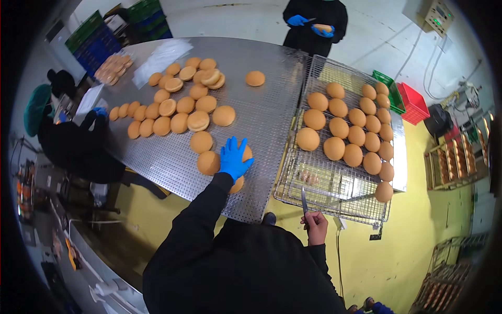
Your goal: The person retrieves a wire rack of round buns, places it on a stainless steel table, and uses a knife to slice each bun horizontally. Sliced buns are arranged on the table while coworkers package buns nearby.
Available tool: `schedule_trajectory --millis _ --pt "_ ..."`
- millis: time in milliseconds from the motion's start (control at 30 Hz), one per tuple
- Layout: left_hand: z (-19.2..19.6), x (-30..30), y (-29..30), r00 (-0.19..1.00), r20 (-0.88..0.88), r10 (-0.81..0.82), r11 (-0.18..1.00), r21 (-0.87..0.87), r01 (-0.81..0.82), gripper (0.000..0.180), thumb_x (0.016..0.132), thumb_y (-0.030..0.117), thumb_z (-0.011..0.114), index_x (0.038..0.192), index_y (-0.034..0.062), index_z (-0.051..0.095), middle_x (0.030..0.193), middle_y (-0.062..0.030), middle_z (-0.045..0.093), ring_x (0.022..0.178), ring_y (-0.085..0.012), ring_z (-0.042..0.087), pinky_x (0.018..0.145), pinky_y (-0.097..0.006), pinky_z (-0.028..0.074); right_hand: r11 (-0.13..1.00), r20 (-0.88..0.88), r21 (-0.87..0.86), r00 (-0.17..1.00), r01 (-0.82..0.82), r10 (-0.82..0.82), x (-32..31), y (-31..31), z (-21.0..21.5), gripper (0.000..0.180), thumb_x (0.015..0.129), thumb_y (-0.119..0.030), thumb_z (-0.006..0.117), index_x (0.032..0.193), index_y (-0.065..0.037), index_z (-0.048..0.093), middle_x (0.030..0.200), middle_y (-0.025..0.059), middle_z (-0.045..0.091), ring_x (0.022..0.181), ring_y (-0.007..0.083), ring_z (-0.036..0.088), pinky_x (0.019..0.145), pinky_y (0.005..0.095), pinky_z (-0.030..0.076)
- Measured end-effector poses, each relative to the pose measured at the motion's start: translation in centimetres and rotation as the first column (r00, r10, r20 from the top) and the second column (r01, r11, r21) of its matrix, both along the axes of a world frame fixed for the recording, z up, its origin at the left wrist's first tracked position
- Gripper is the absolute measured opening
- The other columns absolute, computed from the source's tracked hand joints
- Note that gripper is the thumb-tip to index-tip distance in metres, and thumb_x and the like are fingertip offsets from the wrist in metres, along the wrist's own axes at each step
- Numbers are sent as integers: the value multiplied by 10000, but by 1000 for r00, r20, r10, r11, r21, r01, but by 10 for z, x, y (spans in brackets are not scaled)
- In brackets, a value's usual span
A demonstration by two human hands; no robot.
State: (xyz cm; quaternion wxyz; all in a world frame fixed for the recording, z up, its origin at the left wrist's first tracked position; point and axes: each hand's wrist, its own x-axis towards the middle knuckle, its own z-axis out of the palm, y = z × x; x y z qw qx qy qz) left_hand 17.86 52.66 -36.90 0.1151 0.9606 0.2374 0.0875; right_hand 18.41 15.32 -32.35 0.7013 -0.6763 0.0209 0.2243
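Head camera shows our left hand (pixel 235 160) spread over a bun (pixel 247 152) on the table (pixel 264 115), our right hand (pixel 316 228) pinching a knife (pixel 305 202) near the rack (pixel 294 177). Pressing too hard could squash our bun.

No words, brands, numbers or signs can be read. The panel (pixel 438 18), up past the rack's (pixel 387 212) far right corner, has a face with small green lights and tiny marks, too small to make out as letters or digits. On the bags (pixel 162 60) at the counter's (pixel 272 104) far left edge, and on the packs (pixel 113 68) at its far left corner, any print is likewise too small to read.
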Motion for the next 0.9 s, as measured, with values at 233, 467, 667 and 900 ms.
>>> schedule_trajectory --millis 233,467,667,900 --pt "15 -57 -34 994 83 77 997 18 -79 740 881 448 621 1497 142 349 1508 -272 290 1398 -441 277 1134 -580 215 1000 -32 -10 999 -21 21 2 17 -1 116 914 -97 649 867 -14 584 760 98 663 654 135 628 541 254 440" --pt "0 -71 -33 986 165 -24 995 -94 40 697 881 416 626 1473 133 390 1503 -268 308 1374 -439 322 1114 -572 244 995 -11 -26 995 -99 98 1 45 -2 118 919 -106 647 874 -17 584 772 88 662 661 132 625 550 247 441" --pt "15 -75 55 922 262 286 952 30 -304 730 888 398 620 1505 142 327 1531 -287 240 1409 -460 249 1137 -603 174 997 -4 -72 1000 -1 1 -8 77 6 118 922 -117 643 881 -22 586 768 79 660 662 128 616 546 247 433" --pt "-27 -82 105 986 135 99 990 -117 -83 723 930 422 552 1523 110 280 1545 -301 194 1433 -492 166 1135 -609 184 995 4 -80 999 -54 54 -34 146 11 106 930 -119 630 867 -51 579 753 64 658 638 122 617 538 241 428"
